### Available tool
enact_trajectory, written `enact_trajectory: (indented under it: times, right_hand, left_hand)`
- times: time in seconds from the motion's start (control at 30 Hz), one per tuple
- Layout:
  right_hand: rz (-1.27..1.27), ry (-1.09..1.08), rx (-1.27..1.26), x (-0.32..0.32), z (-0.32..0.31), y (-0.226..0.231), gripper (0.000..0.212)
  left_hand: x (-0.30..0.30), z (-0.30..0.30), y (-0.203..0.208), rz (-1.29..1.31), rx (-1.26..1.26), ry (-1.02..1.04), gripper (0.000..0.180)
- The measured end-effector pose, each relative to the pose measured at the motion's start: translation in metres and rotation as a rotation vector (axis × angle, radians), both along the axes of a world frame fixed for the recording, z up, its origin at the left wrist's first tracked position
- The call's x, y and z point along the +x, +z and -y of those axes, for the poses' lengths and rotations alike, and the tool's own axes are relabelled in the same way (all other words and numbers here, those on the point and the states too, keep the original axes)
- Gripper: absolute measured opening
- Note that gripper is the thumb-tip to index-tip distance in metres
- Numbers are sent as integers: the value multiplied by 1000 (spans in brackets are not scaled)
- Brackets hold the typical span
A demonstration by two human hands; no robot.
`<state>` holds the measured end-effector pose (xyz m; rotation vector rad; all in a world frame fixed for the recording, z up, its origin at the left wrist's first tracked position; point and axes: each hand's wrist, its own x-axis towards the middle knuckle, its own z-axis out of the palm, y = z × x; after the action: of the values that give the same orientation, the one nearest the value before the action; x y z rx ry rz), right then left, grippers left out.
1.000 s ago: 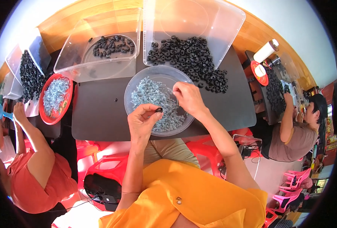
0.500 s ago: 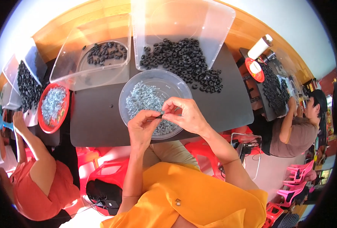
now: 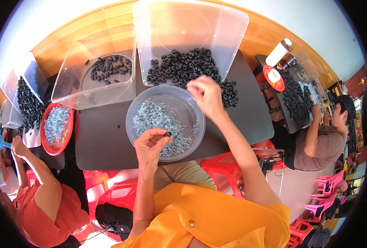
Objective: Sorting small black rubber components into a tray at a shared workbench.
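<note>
My left hand is over the near left rim of a round clear plastic tub. Its thumb and fingers pinch a small black plastic part with a hole in its end. Many small silvery metal springs lie inside the tub. My right hand is raised above the tub's far right rim, close to a heap of black plastic parts. Its fingers are curled and smeared by motion, so I cannot see whether anything is between them.
The heap spills from a big tipped clear bin onto the dark table. Another clear bin, at left, holds fewer black parts. A red basin of springs stands further left. Co-workers sit at tables on both sides, including a person at right.
My hands have come apart. The right hand has moved up and away toward the black heap, while the left keeps the black part, now turned with its hole showing. The view has shifted slightly.
</note>
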<state>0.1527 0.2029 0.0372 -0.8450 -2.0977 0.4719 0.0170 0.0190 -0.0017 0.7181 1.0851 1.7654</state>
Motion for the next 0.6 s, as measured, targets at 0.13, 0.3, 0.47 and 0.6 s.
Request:
enact_trajectory:
  times: [0.13,0.3,0.47,0.6]
  right_hand:
    - [232,-193,199,0,-93,-26,16]
    - [473,-111,176,-3,-140,-33,21]
    - [565,-39,117,-7,-151,-25,19]
    - [597,-8,138,-12,-149,-22,10]
  left_hand:
    - [1,-1,1,-1,-10,3,16]
    - [1,-1,0,-3,-24,10,15]
    - [1,-1,2,18,-51,7,15]
    - [-1,-1,2,17,-41,11,15]
